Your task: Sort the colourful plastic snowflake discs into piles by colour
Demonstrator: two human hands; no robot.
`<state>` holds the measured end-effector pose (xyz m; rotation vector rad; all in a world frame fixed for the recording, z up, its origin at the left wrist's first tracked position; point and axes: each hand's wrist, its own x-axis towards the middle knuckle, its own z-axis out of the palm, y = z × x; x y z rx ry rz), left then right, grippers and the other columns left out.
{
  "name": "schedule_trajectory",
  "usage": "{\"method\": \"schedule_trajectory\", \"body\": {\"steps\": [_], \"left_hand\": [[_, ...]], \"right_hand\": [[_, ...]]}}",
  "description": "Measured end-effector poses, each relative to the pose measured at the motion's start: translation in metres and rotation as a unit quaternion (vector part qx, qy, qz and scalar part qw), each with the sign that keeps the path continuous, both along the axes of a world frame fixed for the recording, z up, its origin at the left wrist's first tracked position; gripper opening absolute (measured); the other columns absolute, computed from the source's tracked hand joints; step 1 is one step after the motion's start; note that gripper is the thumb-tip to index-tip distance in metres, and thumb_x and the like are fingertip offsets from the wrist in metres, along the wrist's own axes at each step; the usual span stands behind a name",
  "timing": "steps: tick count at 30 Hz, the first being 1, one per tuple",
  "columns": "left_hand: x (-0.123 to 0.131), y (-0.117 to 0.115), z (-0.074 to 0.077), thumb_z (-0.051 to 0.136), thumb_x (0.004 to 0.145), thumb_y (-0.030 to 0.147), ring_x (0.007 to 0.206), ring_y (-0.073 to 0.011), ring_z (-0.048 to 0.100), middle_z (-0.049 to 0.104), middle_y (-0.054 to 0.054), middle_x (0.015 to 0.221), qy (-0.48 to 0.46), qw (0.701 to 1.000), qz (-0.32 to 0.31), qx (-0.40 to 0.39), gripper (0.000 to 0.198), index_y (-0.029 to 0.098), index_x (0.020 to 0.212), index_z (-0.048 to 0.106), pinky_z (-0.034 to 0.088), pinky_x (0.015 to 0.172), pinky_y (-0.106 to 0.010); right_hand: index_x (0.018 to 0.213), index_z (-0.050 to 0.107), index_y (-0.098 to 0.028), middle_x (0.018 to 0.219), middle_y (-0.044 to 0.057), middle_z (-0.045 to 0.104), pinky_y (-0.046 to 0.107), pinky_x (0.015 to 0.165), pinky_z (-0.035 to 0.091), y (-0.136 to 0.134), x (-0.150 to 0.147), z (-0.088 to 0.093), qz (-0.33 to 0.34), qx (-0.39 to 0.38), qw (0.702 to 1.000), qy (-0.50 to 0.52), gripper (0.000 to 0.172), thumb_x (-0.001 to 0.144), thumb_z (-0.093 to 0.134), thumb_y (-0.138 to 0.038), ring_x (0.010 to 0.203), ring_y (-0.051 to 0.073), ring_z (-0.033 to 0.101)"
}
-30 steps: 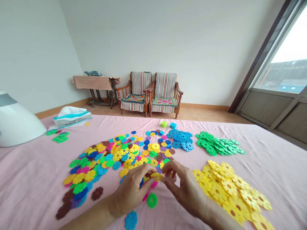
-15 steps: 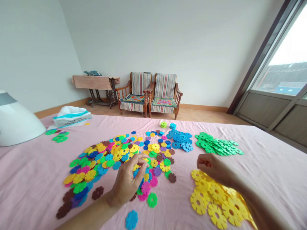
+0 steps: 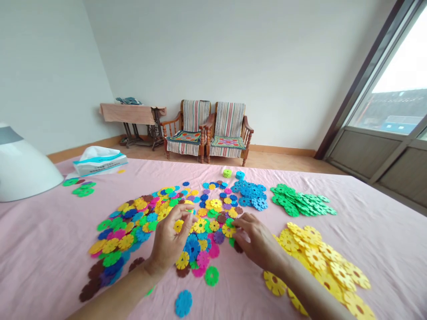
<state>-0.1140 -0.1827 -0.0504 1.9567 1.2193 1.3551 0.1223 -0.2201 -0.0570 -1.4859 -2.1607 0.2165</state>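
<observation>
Over the mixed pile of coloured notched discs hovers my left hand, its thumb and fingers curled with a gap between the tips and nothing visible in them. My right hand is at the right edge of this pile, fingertips bent down by a green disc and a yellow disc; whether it pinches one is hidden. Yellow discs lie heaped beyond and under my right forearm. A blue heap and a green heap sit farther back. One blue disc lies near the front.
A tissue pack and a white rounded object stand at the left on the pink cloth. Two small stacks, lime and blue, are at the back. Two wooden chairs stand beyond the table.
My right hand has moved left from above the yellow heap to the mixed pile, and its fingers have loosened. My left hand has shifted slightly left, uncovering discs beside it.
</observation>
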Motion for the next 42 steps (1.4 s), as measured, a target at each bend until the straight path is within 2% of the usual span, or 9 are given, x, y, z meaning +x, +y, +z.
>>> {"method": "schedule_trajectory", "body": {"steps": [3,6,13,18,23,27,33,38,42], "left_hand": [[-0.001,0.002,0.001,0.051,0.089,0.032,0.077,-0.0181,0.071,0.072,-0.004,0.089,-0.004,1.0,0.004,0.008,0.02,0.018,0.101,0.058,0.057,0.067,-0.026],[-0.002,0.002,0.002,0.052,0.088,0.031,0.077,-0.0179,0.071,0.072,-0.004,0.09,-0.01,1.0,0.007,0.011,0.019,0.018,0.099,0.058,0.057,0.067,-0.025],[-0.001,0.001,0.005,0.051,0.089,0.03,0.071,-0.017,0.07,0.071,-0.002,0.076,-0.016,1.0,0.009,0.0,0.019,0.017,0.101,0.058,0.055,0.058,-0.023],[-0.003,0.004,0.005,0.05,0.089,0.028,0.07,-0.015,0.069,0.07,-0.001,0.079,-0.001,1.0,0.005,0.022,0.016,0.017,0.097,0.059,0.054,0.064,-0.023],[-0.013,0.014,0.015,0.051,0.086,0.025,0.063,-0.0123,0.061,0.066,0.002,0.07,0.113,0.992,-0.038,0.038,0.013,0.018,0.085,0.062,0.048,0.061,-0.021],[-0.027,0.021,0.03,0.05,0.085,0.026,0.057,-0.0105,0.054,0.059,0.002,0.062,0.208,0.971,-0.118,-0.021,0.02,0.017,0.07,0.059,0.04,0.054,-0.019],[-0.044,0.019,0.044,0.055,0.077,0.023,0.061,-0.0123,0.056,0.061,0.002,0.069,0.325,0.914,-0.207,-0.126,0.007,0.019,0.077,0.061,0.038,0.054,-0.019],[-0.056,0.018,0.045,0.061,0.065,0.018,0.072,-0.0143,0.057,0.061,0.002,0.088,0.387,0.88,-0.225,-0.159,0.025,0.022,0.09,0.061,0.038,0.058,-0.02],[-0.056,0.012,0.047,0.062,0.062,0.019,0.074,-0.0151,0.055,0.058,0.002,0.091,0.423,0.861,-0.226,-0.168,0.03,0.023,0.092,0.06,0.037,0.058,-0.02]], "right_hand": [[0.116,0.059,-0.018,0.116,0.014,0.059,0.044,0.097,0.042,0.003,-0.004,-0.006,-0.006,0.005,1.0,-0.02,0.032,0.085,0.056,-0.028,0.122,0.03,0.046],[0.126,0.051,-0.015,0.128,0.017,0.053,0.049,0.099,0.04,0.005,-0.007,-0.012,-0.024,0.017,0.999,-0.035,0.046,0.084,0.057,-0.03,0.126,0.033,0.041],[0.094,0.063,-0.019,0.098,0.012,0.061,0.04,0.083,0.047,0.002,-0.016,-0.009,-0.022,0.026,0.996,-0.078,0.015,0.088,0.054,-0.029,0.101,0.028,0.056],[0.081,0.061,-0.019,0.08,0.008,0.061,0.035,0.07,0.043,0.001,-0.021,-0.012,-0.015,0.081,0.985,-0.15,0.024,0.092,0.04,-0.014,0.076,0.022,0.056],[0.095,0.063,-0.017,0.084,0.007,0.063,0.03,0.069,0.043,0.005,0.005,-0.001,-0.053,0.086,0.995,0.003,0.026,0.094,0.038,-0.021,0.074,0.019,0.056],[0.098,0.067,-0.019,0.086,0.005,0.067,0.027,0.063,0.044,0.0,0.051,0.015,-0.048,-0.035,0.997,0.048,0.028,0.09,0.042,-0.029,0.068,0.016,0.057],[0.068,0.068,-0.02,0.066,0.001,0.065,0.024,0.057,0.041,-0.019,0.102,0.031,-0.016,-0.198,0.98,0.0,0.028,0.085,0.05,-0.033,0.063,0.016,0.058],[0.069,0.069,-0.019,0.066,0.004,0.066,0.026,0.055,0.042,-0.015,0.103,0.03,-0.089,-0.117,0.988,0.055,0.033,0.083,0.049,-0.042,0.061,0.017,0.058],[0.071,0.069,-0.019,0.064,0.004,0.064,0.025,0.054,0.042,-0.007,0.09,0.022,-0.085,-0.08,0.991,0.066,0.034,0.084,0.048,-0.042,0.06,0.016,0.056]]}}
